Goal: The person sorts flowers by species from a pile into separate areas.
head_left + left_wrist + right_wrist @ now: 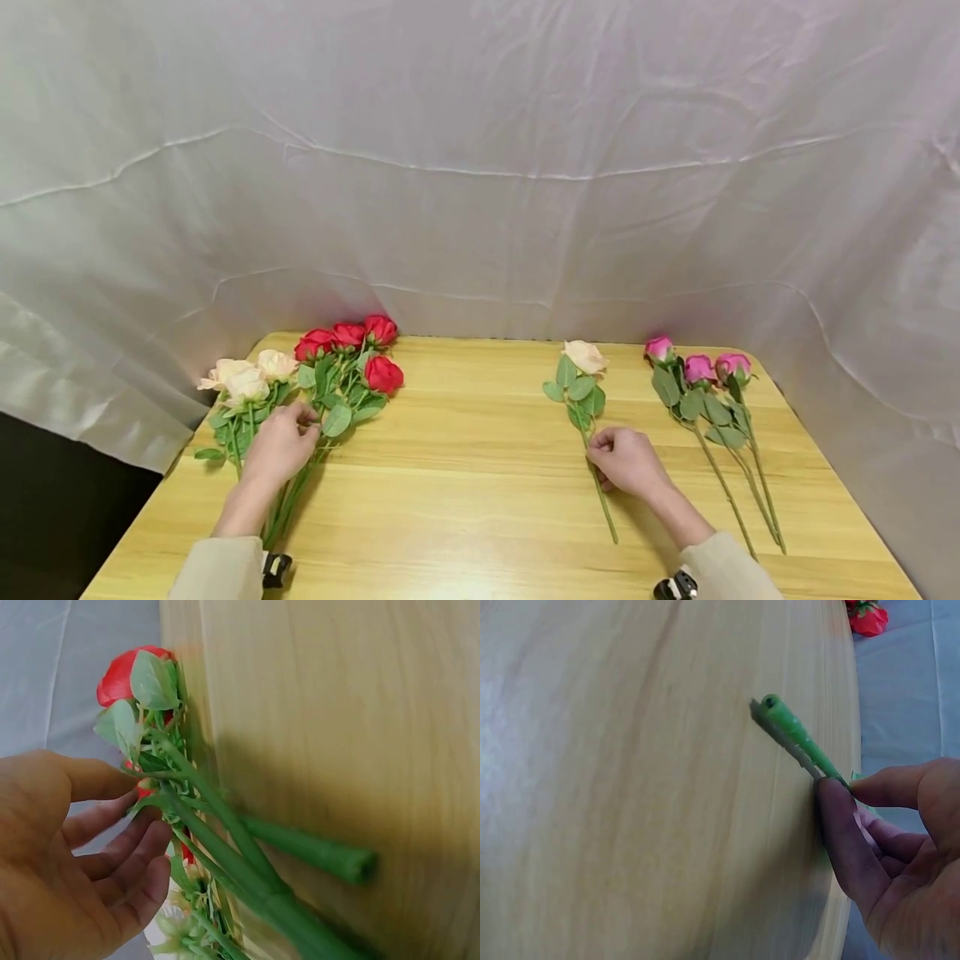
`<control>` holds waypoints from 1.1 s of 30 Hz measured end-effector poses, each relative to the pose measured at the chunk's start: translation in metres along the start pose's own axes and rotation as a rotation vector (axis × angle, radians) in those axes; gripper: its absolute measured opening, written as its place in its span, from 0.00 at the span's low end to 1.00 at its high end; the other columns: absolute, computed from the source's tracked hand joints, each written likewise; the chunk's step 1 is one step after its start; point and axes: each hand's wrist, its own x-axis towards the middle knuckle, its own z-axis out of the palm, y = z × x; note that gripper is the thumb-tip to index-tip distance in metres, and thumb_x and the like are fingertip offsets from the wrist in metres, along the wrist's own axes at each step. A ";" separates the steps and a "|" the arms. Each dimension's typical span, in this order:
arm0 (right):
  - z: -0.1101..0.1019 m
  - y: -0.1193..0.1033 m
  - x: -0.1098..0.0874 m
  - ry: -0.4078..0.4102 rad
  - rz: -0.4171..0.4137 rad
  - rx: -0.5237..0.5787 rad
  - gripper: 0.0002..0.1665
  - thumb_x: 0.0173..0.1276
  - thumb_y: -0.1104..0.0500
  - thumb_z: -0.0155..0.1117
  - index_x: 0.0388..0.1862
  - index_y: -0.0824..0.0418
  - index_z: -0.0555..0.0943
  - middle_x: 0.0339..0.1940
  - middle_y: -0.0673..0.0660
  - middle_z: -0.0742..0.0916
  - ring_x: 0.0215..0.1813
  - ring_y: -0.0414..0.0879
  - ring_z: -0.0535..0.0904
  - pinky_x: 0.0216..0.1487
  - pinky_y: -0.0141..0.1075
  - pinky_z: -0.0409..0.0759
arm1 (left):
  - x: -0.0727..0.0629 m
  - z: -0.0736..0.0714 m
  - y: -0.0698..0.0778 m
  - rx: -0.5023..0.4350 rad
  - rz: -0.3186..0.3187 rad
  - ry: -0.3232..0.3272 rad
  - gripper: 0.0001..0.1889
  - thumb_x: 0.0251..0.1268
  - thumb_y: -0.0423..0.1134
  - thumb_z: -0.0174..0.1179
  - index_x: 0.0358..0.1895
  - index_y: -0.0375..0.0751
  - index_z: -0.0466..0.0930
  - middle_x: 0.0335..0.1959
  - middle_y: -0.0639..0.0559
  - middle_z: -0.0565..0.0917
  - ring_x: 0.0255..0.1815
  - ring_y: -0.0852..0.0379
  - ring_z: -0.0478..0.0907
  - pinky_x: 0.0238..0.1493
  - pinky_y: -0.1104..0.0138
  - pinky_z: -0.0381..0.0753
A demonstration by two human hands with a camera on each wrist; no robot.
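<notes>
At the left, my left hand [283, 442] is over a bunch of red roses [348, 335] with green leaves and long stems. In the left wrist view its thumb and index fingertips [133, 782] come together at a thin green twig of a red rose [124, 675]; the other fingers curl loosely. My right hand [626, 461] pinches the green stem of a single cream rose [585, 357], right of the table's middle. The stem's lower end [784, 720] sticks out past the thumb in the right wrist view, where the bloom is hidden.
Cream roses [246, 383] lie left of the red ones, partly behind my left hand. Pink roses [699, 368] lie spread at the right, blooms towards the back. Under everything is a wooden table [465, 467], with a grey cloth [480, 225] hanging behind it and at the sides.
</notes>
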 end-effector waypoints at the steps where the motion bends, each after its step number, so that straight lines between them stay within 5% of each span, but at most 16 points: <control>1: 0.000 0.000 0.000 0.001 0.000 -0.003 0.04 0.69 0.66 0.65 0.38 0.66 0.85 0.27 0.54 0.85 0.19 0.46 0.83 0.23 0.37 0.85 | 0.001 0.000 -0.001 0.006 0.008 -0.008 0.12 0.73 0.35 0.58 0.52 0.32 0.82 0.46 0.36 0.84 0.42 0.41 0.83 0.35 0.51 0.81; 16: -0.002 -0.001 -0.003 0.031 -0.003 -0.013 0.07 0.70 0.62 0.68 0.41 0.66 0.86 0.27 0.53 0.87 0.22 0.45 0.83 0.25 0.37 0.85 | -0.002 0.003 0.000 0.015 0.054 -0.062 0.10 0.74 0.37 0.58 0.47 0.36 0.86 0.45 0.38 0.83 0.40 0.46 0.81 0.37 0.52 0.80; 26: -0.012 -0.008 -0.003 0.147 -0.099 -0.038 0.11 0.72 0.57 0.66 0.47 0.61 0.87 0.35 0.52 0.88 0.35 0.42 0.82 0.35 0.33 0.80 | -0.004 0.006 0.009 0.049 0.076 -0.051 0.09 0.70 0.41 0.65 0.45 0.39 0.88 0.52 0.35 0.79 0.48 0.39 0.80 0.39 0.47 0.80; 33: -0.005 -0.027 -0.003 0.147 -0.147 0.054 0.12 0.73 0.58 0.67 0.48 0.63 0.87 0.36 0.54 0.88 0.34 0.43 0.83 0.35 0.32 0.82 | -0.004 0.013 0.014 0.086 0.075 -0.078 0.07 0.68 0.39 0.67 0.44 0.41 0.88 0.40 0.48 0.84 0.37 0.50 0.82 0.34 0.53 0.80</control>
